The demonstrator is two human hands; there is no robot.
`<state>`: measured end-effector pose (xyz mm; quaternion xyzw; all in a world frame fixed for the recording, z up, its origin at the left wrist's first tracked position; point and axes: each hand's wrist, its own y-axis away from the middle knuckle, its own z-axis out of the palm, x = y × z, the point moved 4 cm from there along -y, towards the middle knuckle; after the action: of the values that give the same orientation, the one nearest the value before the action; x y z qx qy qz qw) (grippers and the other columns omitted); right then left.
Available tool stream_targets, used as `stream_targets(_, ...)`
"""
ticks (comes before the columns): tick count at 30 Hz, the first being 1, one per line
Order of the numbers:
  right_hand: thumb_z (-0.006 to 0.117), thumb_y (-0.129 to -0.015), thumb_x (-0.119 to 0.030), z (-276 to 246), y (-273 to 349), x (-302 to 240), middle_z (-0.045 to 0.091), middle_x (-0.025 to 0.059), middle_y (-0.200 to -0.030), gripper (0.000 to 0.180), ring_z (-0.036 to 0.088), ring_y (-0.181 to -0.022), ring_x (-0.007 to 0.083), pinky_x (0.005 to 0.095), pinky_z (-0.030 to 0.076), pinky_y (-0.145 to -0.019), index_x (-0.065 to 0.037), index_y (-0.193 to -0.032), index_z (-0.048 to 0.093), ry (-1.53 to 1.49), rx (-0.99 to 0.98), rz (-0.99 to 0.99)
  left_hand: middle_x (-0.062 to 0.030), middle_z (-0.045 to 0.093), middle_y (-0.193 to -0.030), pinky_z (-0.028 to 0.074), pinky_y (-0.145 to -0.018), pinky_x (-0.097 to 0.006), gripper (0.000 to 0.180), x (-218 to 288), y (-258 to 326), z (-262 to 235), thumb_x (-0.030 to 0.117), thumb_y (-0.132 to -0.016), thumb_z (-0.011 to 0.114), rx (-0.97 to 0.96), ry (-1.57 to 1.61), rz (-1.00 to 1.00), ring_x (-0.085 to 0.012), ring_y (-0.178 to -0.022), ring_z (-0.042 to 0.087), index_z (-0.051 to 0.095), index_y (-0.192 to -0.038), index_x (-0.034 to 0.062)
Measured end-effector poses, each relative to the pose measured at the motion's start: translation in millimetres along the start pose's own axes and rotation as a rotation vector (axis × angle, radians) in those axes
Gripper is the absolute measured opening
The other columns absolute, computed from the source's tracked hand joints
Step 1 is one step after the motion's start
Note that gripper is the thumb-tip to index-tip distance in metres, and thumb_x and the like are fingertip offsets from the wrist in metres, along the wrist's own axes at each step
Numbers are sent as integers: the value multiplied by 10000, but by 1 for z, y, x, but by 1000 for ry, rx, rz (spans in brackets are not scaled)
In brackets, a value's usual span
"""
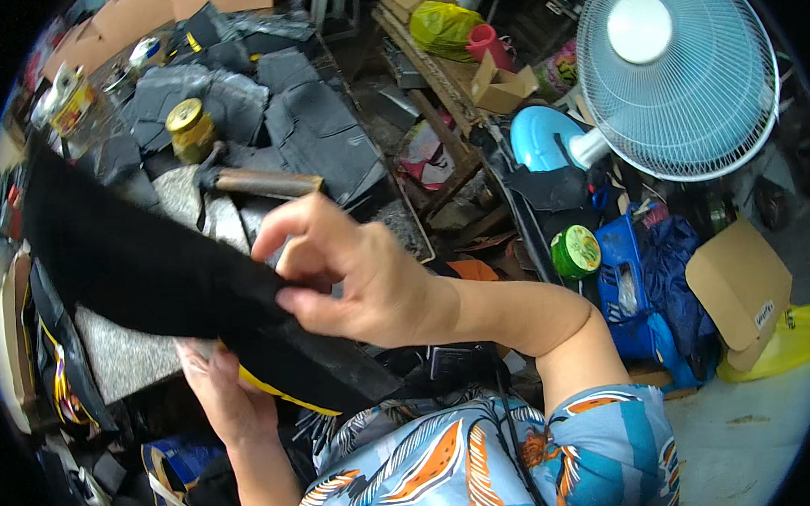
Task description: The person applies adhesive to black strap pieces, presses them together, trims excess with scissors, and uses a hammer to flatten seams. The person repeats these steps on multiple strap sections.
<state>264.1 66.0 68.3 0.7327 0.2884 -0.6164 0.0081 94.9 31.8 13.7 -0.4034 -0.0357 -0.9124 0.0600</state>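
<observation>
A long, curved black piece of sheet material (160, 259) slants across in front of me, from the upper left down toward my shirt. My left hand (228, 394) holds it from below, its fingers partly hidden under the piece. Along the lower edge near that hand shows a yellow strip (288, 390). My right hand (360, 279) is above, with thumb and curled fingers closed at the piece's upper edge. Just beyond the right hand, a hammer (266, 181) with a wooden handle lies on the work surface, beside a grey stone slab (124, 354).
Black sheets (319, 128) and a yellow-lidded jar (191, 130) cover the far bench. A blue and white fan (677, 69) stands at right. Below it are a green round tub (576, 251), a blue basket (622, 286) and an open cardboard box (739, 279).
</observation>
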Motion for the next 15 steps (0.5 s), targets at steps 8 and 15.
stream_targets(8,654,-949,-58,-55,58,40,648,34,-807,343,651,-702,129,251,530,-616,-47,-1247,484,-73,112,356,-93,661,-1080,559,-874,-377,462,-33,-3,-6,9,-839,743,100,-220,-41,-219,-934,660,581,-1272,21)
stream_targets(15,689,-853,-125,-366,249,125,699,240,-1040,272,663,-991,415,491,510,-889,2,-1092,672,1448,1114,624,-105,720,-929,614,-713,-375,278,-10,-27,-46,164,-895,737,275,-106,-171,-232,-773,712,664,-1100,-9)
